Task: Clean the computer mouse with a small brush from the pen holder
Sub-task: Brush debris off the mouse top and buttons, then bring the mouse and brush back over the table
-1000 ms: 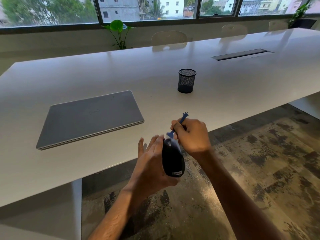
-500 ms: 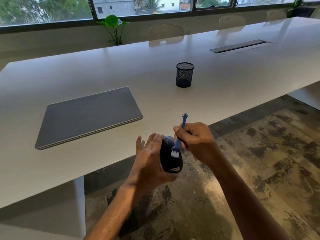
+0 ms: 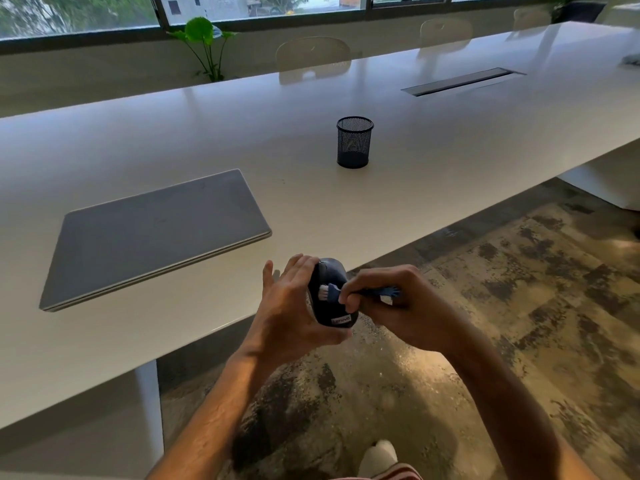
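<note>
My left hand (image 3: 291,306) cups a black computer mouse (image 3: 330,308) from its left side, holding it just off the near edge of the white table (image 3: 450,150). My right hand (image 3: 391,306) pinches a small blue brush (image 3: 332,293) lying sideways, its white bristles resting on the mouse's top; the blue handle end sticks out to the right of my fingers. A black mesh pen holder (image 3: 354,142) stands upright further back on the table and looks empty.
A closed grey laptop (image 3: 156,233) lies on the table to the left of my hands. A cable slot (image 3: 460,81) is set into the far right of the tabletop. Chairs and a green plant (image 3: 204,43) stand behind the table. Mottled floor lies below.
The brush has swung from pointing up and away to lying sideways across the mouse, its bristles moving down onto the mouse's middle. My left hand keeps its hold on the mouse.
</note>
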